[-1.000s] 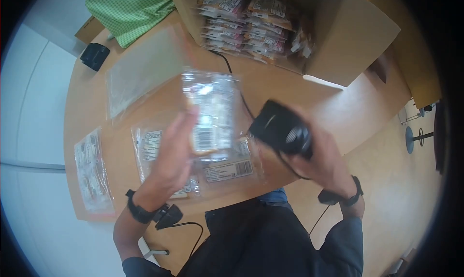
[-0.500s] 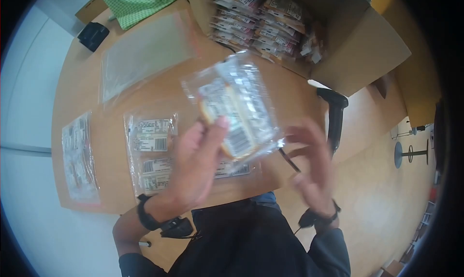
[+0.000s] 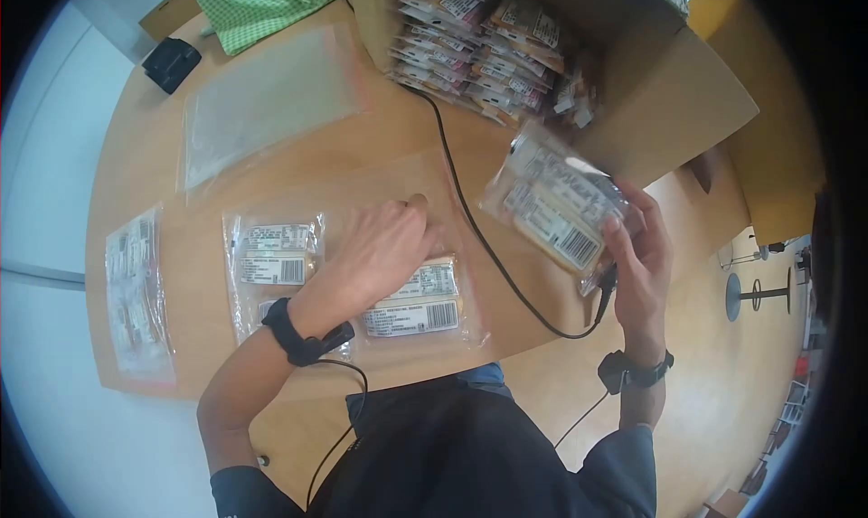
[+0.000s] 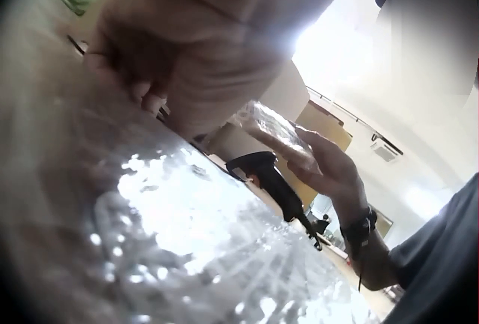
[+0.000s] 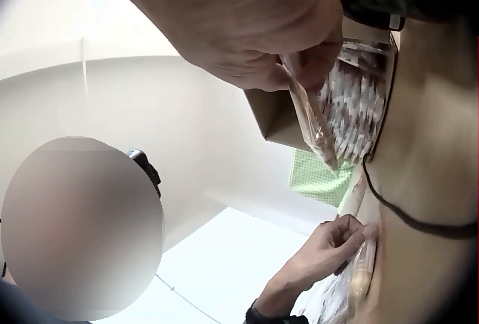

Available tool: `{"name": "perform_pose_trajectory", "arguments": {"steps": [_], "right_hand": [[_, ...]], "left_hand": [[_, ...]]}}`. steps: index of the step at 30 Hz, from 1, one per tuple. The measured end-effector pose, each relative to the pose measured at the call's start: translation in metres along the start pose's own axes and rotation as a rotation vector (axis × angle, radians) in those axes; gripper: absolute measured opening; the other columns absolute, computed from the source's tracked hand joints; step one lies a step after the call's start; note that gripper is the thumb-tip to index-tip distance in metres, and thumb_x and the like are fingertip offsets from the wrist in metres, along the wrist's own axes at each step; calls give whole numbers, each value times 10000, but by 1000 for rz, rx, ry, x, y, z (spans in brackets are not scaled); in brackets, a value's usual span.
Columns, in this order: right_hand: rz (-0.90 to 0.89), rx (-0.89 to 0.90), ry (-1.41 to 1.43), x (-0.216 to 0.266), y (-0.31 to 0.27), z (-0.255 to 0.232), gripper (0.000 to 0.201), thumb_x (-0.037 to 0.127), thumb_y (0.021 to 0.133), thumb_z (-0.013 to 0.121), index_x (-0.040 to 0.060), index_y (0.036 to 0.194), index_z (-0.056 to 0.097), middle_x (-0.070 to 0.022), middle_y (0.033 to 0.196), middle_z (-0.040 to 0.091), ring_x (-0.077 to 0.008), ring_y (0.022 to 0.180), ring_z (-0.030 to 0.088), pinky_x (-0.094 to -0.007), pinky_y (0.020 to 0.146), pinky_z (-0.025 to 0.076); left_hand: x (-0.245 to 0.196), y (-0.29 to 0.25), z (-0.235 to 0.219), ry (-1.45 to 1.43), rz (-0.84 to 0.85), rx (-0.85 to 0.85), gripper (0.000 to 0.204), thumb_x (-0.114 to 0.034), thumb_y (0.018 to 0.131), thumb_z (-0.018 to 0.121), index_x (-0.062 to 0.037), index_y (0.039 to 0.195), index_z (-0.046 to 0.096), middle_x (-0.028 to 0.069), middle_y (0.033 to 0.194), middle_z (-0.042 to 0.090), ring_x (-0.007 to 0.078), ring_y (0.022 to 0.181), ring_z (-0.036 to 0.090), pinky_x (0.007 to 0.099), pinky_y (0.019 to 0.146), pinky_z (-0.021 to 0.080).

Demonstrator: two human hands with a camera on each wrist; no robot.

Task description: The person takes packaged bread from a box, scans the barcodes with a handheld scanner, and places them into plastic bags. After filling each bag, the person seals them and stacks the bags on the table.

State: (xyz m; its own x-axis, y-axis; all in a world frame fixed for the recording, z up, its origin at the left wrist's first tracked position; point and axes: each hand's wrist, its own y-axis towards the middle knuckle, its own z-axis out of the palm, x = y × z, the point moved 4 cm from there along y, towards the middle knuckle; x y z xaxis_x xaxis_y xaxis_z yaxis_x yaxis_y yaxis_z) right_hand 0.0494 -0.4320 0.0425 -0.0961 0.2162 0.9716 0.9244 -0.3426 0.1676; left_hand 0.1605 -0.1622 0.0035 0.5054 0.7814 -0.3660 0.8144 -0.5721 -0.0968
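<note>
My right hand (image 3: pixel 644 260) holds a clear-wrapped packet (image 3: pixel 556 206) by its right edge, label and barcode facing up, above the table's right part. The thin edge of this packet (image 5: pixel 310 122) shows in the right wrist view. My left hand (image 3: pixel 380 251) is low over a large clear bag (image 3: pixel 339 188) lying flat; in the right wrist view, thumb and finger of the left hand (image 5: pixel 322 253) pinch its film. Labelled packets (image 3: pixel 276 254) (image 3: pixel 411 315) lie in the bag, partly covered by the left hand and wrist.
An open cardboard box (image 3: pixel 669 102) holds stacked packets (image 3: pixel 434 43) at the back. A black scanner (image 4: pixel 269 182) stands near the right hand, its cable (image 3: pixel 470 220) crossing the table. Flat clear bags (image 3: pixel 271 111), a filled bag (image 3: pixel 137 292) and green checked cloth (image 3: pixel 262 7) lie leftward.
The packet has passed from my left hand to my right and moved rightward. My left hand has come down to the large bag. The scanner has left my right hand.
</note>
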Motion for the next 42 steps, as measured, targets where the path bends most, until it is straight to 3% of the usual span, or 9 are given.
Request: {"name": "perform_pose_trajectory", "arguments": {"steps": [5,7,17,26,32,35,37,38,42], "right_hand": [[-31,51,14,3,1,9,435,155,1047,642,-20,1422,507,-82,1176,694,-87,1022,640,-238,854,506],[-18,38,-28,3,3,10,416,150,1046,644,-8,1410,518,-53,1107,694,-57,893,619,-212,746,486],[-20,112,-123,3,17,25,415,158,1030,673,-3,1389,540,-23,982,673,-48,782,582,-217,665,474],[107,391,-140,4,38,56,390,142,1016,678,-24,1353,572,-21,941,651,-77,762,596,-243,678,506],[-24,821,-48,-20,69,123,410,81,1002,641,-24,1390,561,-80,954,684,-165,809,665,-334,777,545],[-189,832,-262,-22,69,141,442,58,961,650,1,1390,563,-150,982,705,-295,848,705,-399,816,554],[-325,716,-532,-7,59,142,452,61,943,661,8,1381,567,-182,1036,696,-351,907,691,-433,848,547],[-460,565,-792,4,60,142,461,64,924,671,15,1372,570,-214,1089,686,-406,966,676,-466,880,539],[-681,554,-665,29,69,163,405,165,952,675,25,1326,603,-222,1242,638,-420,1115,617,-485,958,513]], "left_hand": [[1,-4,-9,-132,56,-108,427,-359,1002,602,57,908,630,288,793,687,479,788,675,551,699,517],[-3,0,-8,15,-75,76,312,-239,1022,551,47,923,625,285,777,679,479,773,666,566,697,505],[16,-17,1,-70,-44,-49,294,-246,1022,554,24,935,631,263,761,673,465,744,663,549,699,502],[9,-27,-29,-363,-19,-230,249,-226,1030,591,-1,924,596,193,677,621,403,604,585,453,587,431],[7,-21,-23,-331,82,-309,239,-219,1038,575,1,946,583,204,689,621,401,619,598,459,581,443],[5,-27,-25,-298,10,-231,251,-249,1034,588,-1,1002,600,213,846,671,395,768,640,470,685,475],[-5,-55,-35,-52,144,-462,323,-303,1027,604,-3,1145,608,209,1106,670,389,1010,626,495,870,456],[-3,-79,-34,-93,31,-315,560,-403,1026,591,17,1390,524,218,1433,535,420,1323,490,567,1093,338],[11,-169,-4,129,-183,-363,731,-482,1039,535,37,1534,396,239,1603,377,461,1495,320,633,1197,208]]}}
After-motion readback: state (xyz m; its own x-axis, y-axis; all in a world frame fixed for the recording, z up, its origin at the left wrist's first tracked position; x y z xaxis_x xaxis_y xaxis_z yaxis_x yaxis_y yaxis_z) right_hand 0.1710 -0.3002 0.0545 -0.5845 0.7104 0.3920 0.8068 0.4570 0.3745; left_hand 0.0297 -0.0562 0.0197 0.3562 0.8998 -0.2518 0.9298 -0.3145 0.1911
